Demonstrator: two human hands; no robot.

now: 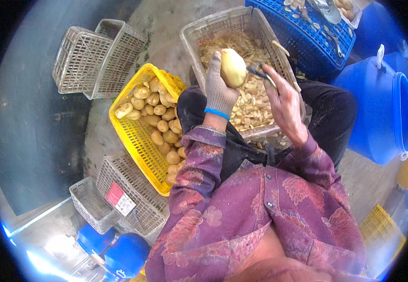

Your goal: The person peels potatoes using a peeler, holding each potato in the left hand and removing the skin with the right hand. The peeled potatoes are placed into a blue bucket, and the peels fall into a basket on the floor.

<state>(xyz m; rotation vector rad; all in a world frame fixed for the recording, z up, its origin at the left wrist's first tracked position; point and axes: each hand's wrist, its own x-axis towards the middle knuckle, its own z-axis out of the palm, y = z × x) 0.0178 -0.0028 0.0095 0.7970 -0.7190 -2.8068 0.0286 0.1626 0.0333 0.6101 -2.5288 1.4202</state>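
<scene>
My left hand (221, 86), in a grey knit glove with a blue cuff edge, holds a large, mostly peeled potato (233, 68) upright. Just right of it, my bare right hand (284, 102) grips a dark-handled peeler (257, 71), whose tip is close to the potato; whether they touch is unclear. A strip of peel lies along the tool by my fingers. Both hands are above a dirty plastic crate (194, 40) between my knees, which holds many peelings (251, 112). Left of my knee, a yellow basket (126, 141) contains many unpeeled potatoes (159, 110).
Grey crates (84, 61) stand at the upper left, more (147, 211) at the lower left. An upturned-looking blue crate (316, 38) at the top right carries peel scraps, a glove and another peeler (338, 47). Blue barrels (373, 105) stand right of my knee.
</scene>
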